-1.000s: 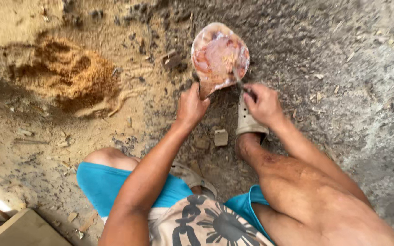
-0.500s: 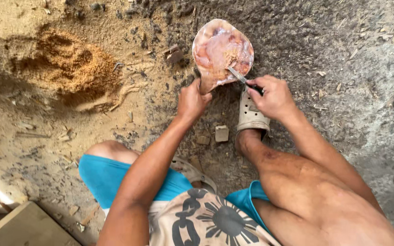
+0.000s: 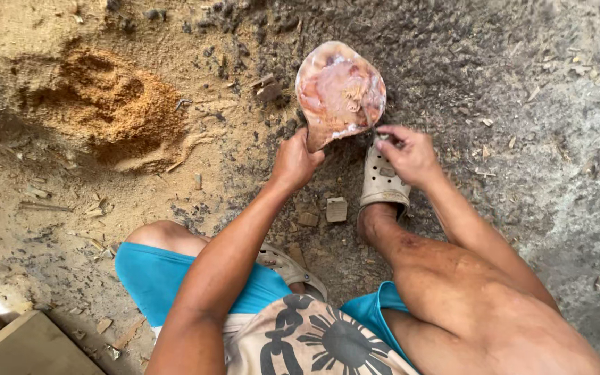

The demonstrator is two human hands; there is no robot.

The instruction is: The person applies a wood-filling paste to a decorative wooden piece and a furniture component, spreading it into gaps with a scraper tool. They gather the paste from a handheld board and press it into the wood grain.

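Observation:
A rounded, pinkish-brown carved piece [image 3: 340,94], shaped like a shallow bowl, stands on edge over the dirt. My left hand [image 3: 296,163] grips its lower left rim. My right hand [image 3: 407,154] is closed around a small thin dark tool [image 3: 383,138] at the piece's lower right rim; most of the tool is hidden by my fingers. My right foot in a pale clog [image 3: 382,182] rests just under that hand.
A heap of orange sawdust [image 3: 105,104] lies at the left. A small wood block [image 3: 336,208] and chips are scattered near my foot. A second clog [image 3: 293,265] sits under my left leg. A wooden board [image 3: 29,347] fills the bottom left corner.
My right hand lifted the tool's tip onto the lower face of the piece, then drew it back down to the rim. My left hand kept its grip.

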